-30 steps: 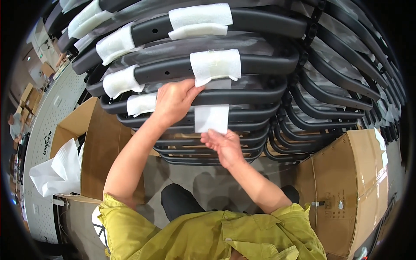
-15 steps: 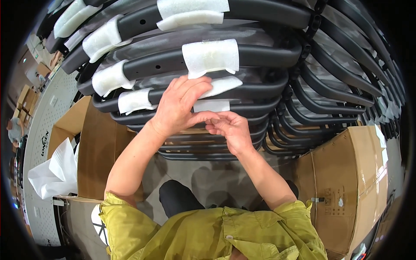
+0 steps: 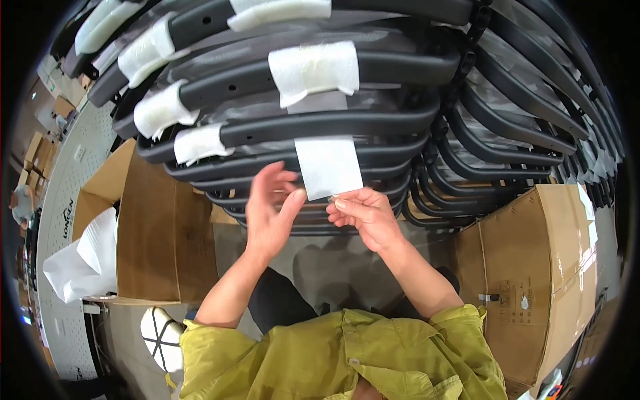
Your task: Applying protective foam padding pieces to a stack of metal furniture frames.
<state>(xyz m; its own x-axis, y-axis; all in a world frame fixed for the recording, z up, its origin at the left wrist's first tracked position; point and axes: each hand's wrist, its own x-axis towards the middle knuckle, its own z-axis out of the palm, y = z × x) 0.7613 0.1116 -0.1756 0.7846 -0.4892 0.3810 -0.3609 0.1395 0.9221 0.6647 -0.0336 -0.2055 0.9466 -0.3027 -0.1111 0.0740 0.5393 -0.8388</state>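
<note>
Stacked black metal tube frames (image 3: 333,123) stand in front of me. From between two of their bars a white foam sheet (image 3: 331,168) hangs down flat. At its lower edge my right hand (image 3: 369,217) has thumb and fingertips pinched together on something small that I cannot make out. To the left of the sheet my left hand (image 3: 272,213) is open, thumb apart from the fingers, which are smeared by motion. On the bar above, a white foam wrap (image 3: 313,69) is folded round the tube. More foam wraps (image 3: 201,143) sit on the bars farther left.
An open cardboard box (image 3: 150,227) with white foam sheets (image 3: 87,257) stands at the left, beside a pale perforated panel (image 3: 67,193). A large cardboard box (image 3: 527,280) is at the right. More curved black frames (image 3: 513,127) stack behind it. A person (image 3: 23,203) is far left.
The foam sheet, earlier bunched over the bar under my left hand, now hangs straight down. My left hand has come down and away from it; my right hand has shifted slightly lower and right.
</note>
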